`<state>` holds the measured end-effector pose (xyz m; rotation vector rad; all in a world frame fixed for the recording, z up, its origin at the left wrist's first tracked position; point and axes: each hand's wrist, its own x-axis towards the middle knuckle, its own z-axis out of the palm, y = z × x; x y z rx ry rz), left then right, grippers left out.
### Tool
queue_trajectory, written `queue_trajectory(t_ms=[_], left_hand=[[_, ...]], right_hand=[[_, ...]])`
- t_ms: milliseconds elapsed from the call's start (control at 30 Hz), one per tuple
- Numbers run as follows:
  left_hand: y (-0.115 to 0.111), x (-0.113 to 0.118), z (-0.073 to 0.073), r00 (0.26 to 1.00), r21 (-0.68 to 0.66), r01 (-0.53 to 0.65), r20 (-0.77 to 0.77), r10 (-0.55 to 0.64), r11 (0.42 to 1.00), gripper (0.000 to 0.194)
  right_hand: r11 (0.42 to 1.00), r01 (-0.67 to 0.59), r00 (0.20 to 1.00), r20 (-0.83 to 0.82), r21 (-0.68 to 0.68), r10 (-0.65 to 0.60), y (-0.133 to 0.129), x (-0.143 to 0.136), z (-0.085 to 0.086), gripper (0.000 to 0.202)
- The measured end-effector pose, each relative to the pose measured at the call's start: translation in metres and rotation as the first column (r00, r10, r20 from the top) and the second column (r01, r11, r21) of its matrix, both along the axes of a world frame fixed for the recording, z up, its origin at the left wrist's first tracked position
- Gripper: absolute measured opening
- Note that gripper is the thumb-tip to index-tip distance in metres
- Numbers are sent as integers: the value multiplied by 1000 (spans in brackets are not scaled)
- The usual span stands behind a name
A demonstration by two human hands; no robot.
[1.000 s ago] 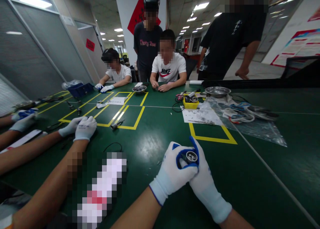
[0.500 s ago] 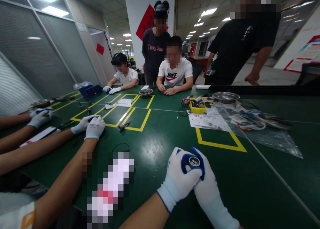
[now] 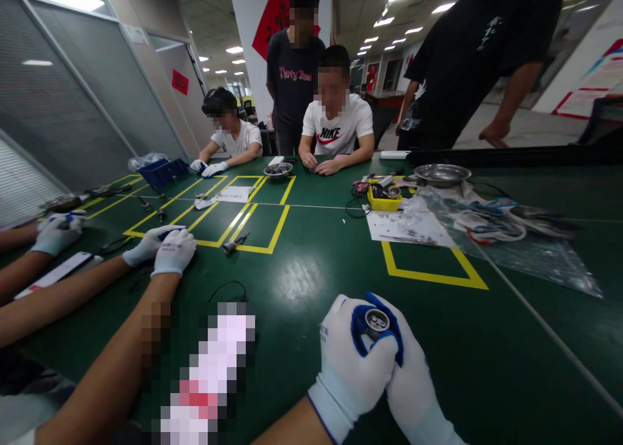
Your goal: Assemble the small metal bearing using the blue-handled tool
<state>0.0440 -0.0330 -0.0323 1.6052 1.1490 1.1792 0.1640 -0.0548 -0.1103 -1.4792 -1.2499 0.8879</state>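
Observation:
Both my hands wear white gloves with blue palms and sit together above the green table at the lower right. My left hand [image 3: 357, 357] is wrapped round a round metal part [image 3: 378, 322], whose open end with small holes or pieces inside faces up. Pressed against its right side is my right hand [image 3: 406, 360], its fingers curled round the same part. The lower portion of the part is hidden by the gloves.
Yellow tape [image 3: 438, 277] marks the green table [image 3: 302, 315]. Beyond my hands are a yellow bin [image 3: 384, 203], a steel bowl [image 3: 442, 174], a plastic bag [image 3: 549, 266] and papers [image 3: 409, 228]. A metal tool [image 3: 235, 242] and other people's gloved hands [image 3: 175, 250] are left.
The view has tilted and shifted slightly, so the people and table items sit higher. My hands still hold the metal part together, with little change in grip.

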Motion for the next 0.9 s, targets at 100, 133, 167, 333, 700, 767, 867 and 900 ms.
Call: queue_trajectory(t_ms=[100, 133, 167, 333, 700, 767, 867, 900], left_hand=[[-2, 1, 1, 999, -24, 15, 33, -14, 1000, 7], [-2, 2, 1, 998, -31, 33, 61, -31, 999, 6], [-2, 2, 0, 995, -39, 51, 91, -47, 998, 4], [1, 2, 0, 994, -9, -7, 108, 8, 1000, 6], [17, -11, 0, 946, 257, -157, -239, 221, 953, 33], [33, -21, -3, 800, 310, -279, -449, 399, 909, 52], [56, -35, -8, 473, 239, -417, -766, 434, 877, 72], [61, -38, -10, 411, 196, -421, -829, 379, 886, 75]], right_hand=[[999, -31, 999, -20, -9, 30, 1, 11, -11, 53], [999, -34, 999, -26, -11, 34, 2, 13, -13, 53], [999, -34, 999, -33, -12, 34, 2, 13, -14, 52], [997, 57, 996, -62, -44, -60, 0, -5, 7, 57], [985, 95, 985, -128, -146, -114, 7, -2, 35, 58], [976, 95, 983, -138, -196, -123, 9, -1, 34, 62], [958, 163, 975, -112, -234, -193, 9, -3, 33, 65], [958, 172, 974, -107, -232, -201, 8, -3, 33, 66]])
